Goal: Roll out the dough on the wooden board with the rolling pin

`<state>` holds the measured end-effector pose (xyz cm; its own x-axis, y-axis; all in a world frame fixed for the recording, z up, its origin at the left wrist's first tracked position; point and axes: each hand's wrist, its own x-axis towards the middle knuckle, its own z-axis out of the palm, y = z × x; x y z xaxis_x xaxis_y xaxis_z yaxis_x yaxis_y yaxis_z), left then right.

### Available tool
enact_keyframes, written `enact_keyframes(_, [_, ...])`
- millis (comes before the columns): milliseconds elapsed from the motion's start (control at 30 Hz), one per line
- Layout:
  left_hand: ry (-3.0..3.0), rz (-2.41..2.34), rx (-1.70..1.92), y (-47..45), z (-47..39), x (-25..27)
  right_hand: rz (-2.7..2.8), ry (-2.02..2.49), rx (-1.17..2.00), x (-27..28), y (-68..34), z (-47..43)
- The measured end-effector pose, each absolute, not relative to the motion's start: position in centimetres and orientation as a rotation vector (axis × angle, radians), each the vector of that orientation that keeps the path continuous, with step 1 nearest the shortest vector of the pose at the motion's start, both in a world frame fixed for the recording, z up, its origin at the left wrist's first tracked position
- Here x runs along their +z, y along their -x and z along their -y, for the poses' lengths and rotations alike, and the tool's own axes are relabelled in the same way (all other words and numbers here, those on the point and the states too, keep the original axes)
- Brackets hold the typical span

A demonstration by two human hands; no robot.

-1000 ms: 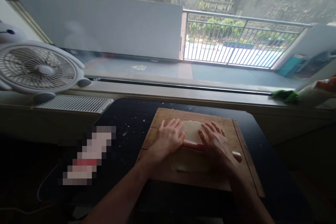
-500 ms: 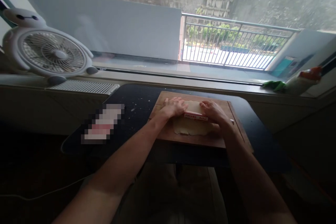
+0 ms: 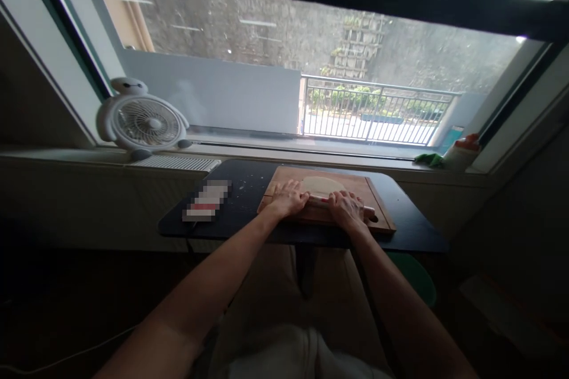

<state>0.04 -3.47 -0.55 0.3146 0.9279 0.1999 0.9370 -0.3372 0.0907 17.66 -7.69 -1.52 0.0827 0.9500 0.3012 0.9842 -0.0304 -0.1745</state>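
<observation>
A sheet of pale dough (image 3: pixel 323 185) lies on a wooden cutting board (image 3: pixel 288 174). Across its near side runs a rolling pin (image 3: pixel 319 200) with a reddish mark in the middle. My left hand (image 3: pixel 288 196) rests over the left part of the pin, fingers pointing away and thumb turned inward. On the right part, my right hand (image 3: pixel 347 206) is curved over the pin, whose right end sticks out past the hand. My palms and fingers hide most of the pin.
The board lies on a dark table (image 3: pixel 240 219) with white specks. A blurred packet-like item (image 3: pixel 208 201) is at the left. On the sill stand a white fan (image 3: pixel 151 121), a green cloth (image 3: pixel 429 159) and a bottle (image 3: pixel 462 153). A green stool-like thing (image 3: pixel 415 278) is below right.
Both hands have drawn the rolling pin toward my body, to the near side of the dough. The dough now shows mostly beyond the pin. My view has tilted up and back.
</observation>
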Motion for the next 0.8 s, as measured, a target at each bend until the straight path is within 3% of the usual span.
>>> enact_keyframes(467, [2.435,1.823,-0.333,-1.9,-2.6,-0.6,1.869,2.126,-0.004,-0.5,-19.2,0.6])
enact_keyframes(800, [2.314,1.627,-0.596,-0.3,2.8,-2.8,1.843,1.948,-0.242,-2.5,-18.0,5.6])
